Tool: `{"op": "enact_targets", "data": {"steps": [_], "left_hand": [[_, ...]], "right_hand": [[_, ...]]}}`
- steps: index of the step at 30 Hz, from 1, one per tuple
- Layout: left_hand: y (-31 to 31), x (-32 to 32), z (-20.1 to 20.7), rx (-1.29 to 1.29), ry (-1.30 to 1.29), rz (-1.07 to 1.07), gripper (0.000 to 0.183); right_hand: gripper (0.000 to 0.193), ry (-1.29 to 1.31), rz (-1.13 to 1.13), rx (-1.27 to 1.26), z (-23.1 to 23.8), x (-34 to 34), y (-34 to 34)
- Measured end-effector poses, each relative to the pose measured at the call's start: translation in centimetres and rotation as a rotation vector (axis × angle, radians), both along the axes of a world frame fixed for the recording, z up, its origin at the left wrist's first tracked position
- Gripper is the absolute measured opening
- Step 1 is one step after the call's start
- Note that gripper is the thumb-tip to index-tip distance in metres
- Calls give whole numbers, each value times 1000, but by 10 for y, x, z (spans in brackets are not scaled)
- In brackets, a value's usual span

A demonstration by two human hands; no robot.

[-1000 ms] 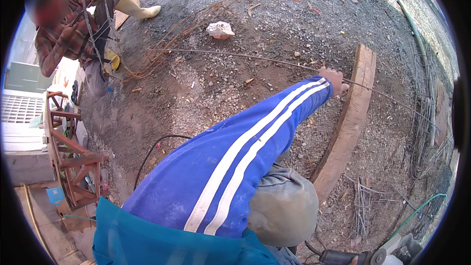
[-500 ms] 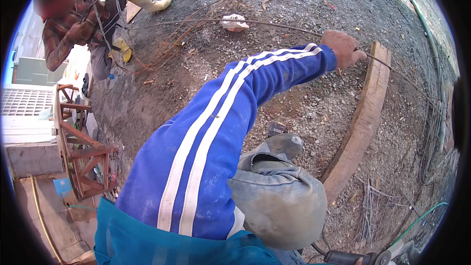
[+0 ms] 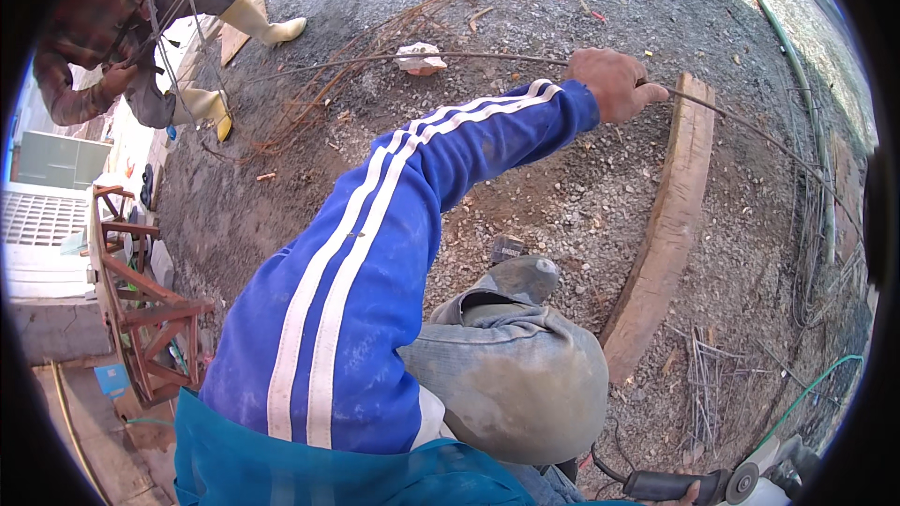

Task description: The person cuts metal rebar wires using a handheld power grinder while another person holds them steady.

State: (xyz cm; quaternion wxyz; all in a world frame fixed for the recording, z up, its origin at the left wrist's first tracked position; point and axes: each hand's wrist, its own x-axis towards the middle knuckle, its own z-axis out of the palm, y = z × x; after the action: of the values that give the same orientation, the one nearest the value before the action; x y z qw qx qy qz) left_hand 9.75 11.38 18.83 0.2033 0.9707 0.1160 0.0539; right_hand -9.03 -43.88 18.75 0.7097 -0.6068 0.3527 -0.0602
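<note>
1. The gravel ground point(image 3: 562, 197) is seen spread across the view, with a long wooden beam point(image 3: 667, 225) laid on it.
2. A long thin steel rod point(image 3: 487, 58) is held above the gravel, stretched from near a crouching co-worker point(image 3: 122, 47) past the beam.
3. The left hand point(image 3: 611, 82) is closed around the rod.
4. An angle grinder point(image 3: 712, 484) is gripped at the lower edge by the right hand point(image 3: 689, 495), mostly cut off.
</note>
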Motion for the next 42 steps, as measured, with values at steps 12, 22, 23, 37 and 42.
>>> {"op": "enact_targets", "data": {"steps": [12,22,23,37,42], "left_hand": [[-60,-18,16,-27,-10,-92,59],[-87,-91,25,-50,-61,-62,42],[-79,-102,27,-53,-64,-75,42],[-70,-183,61,-119,-50,-99,41],[-87,-190,54,-194,24,-93,48]], "right_hand": [[40,-53,-68,189,12,-49,-54],[39,-108,-166,40,25,-47,-56],[39,-103,-199,36,26,-48,-47],[49,-62,-153,37,25,-71,-54],[48,-108,-124,21,34,-68,-35]]}}
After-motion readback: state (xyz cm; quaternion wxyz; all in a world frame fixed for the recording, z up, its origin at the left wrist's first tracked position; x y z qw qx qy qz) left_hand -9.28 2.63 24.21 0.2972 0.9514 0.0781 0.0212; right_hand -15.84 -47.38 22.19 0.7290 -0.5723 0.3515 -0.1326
